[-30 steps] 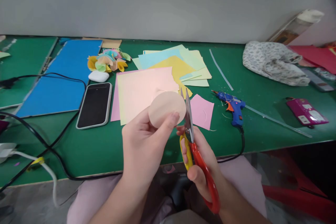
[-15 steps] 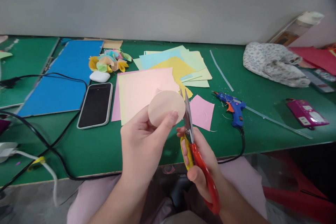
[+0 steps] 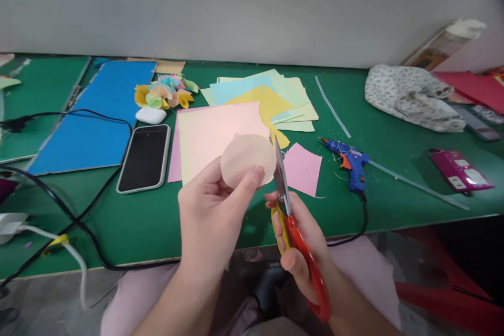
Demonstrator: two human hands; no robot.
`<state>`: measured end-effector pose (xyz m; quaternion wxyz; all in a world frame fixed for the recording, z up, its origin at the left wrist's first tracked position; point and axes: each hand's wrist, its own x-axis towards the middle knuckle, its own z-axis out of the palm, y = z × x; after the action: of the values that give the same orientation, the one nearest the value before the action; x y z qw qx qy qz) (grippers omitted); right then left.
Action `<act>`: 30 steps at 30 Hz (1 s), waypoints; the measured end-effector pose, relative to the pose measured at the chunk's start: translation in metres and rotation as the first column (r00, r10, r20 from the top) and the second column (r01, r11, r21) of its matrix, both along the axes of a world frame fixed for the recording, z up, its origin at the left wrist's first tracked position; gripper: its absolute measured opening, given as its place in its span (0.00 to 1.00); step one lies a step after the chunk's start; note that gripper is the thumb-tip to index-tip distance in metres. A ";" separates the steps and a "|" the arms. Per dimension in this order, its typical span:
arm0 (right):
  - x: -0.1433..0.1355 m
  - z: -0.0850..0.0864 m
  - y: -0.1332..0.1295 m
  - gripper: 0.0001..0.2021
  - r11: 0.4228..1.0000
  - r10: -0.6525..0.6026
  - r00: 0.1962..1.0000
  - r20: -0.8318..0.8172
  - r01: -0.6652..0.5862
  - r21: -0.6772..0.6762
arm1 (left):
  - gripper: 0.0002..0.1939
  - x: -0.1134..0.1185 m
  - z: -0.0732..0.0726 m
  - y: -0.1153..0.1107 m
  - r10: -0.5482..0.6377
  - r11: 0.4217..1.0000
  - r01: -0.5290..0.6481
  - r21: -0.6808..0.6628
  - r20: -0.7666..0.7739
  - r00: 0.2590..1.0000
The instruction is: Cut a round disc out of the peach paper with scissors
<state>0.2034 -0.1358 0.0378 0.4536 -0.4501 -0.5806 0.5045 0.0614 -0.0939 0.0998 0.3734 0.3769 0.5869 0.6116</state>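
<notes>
The round peach paper point(image 3: 244, 160) is up over the green table point(image 3: 149, 231), pinched b/w thumb & fingers of the L hand point(image 3: 210, 210). The scissors point(image 3: 293, 228) are right by its R edge, tips a bit apart, w/ R hand point(image 3: 309, 227) fingers curled round them. Farther out: a pink paper pc point(image 3: 301, 168), a blue glue gun point(image 3: 355, 168) on R, & a phone point(image 3: 144, 160) on L.
</notes>
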 end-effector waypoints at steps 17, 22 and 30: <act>-0.001 -0.003 -0.003 0.41 1.000 -0.029 0.997 -0.074 0.029 -0.005 | 0.09 -0.003 -0.002 0.001 0.010 1.000 -0.010 -0.014 -0.029 1.000; 0.000 -0.004 -0.002 0.41 0.999 -0.036 0.997 -0.072 0.035 -0.011 | 0.08 -0.004 0.000 0.002 0.029 1.000 -0.029 -0.001 -0.005 1.000; -0.001 -0.003 -0.002 0.41 0.999 -0.035 0.997 -0.071 0.035 -0.009 | 0.09 -0.005 -0.001 0.002 0.022 1.000 -0.022 -0.010 -0.051 0.998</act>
<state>0.2027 -0.1374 0.0345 0.4810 -0.4437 -0.5540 0.5146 0.0559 -0.0919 0.0991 0.3536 0.3839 0.6038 0.6026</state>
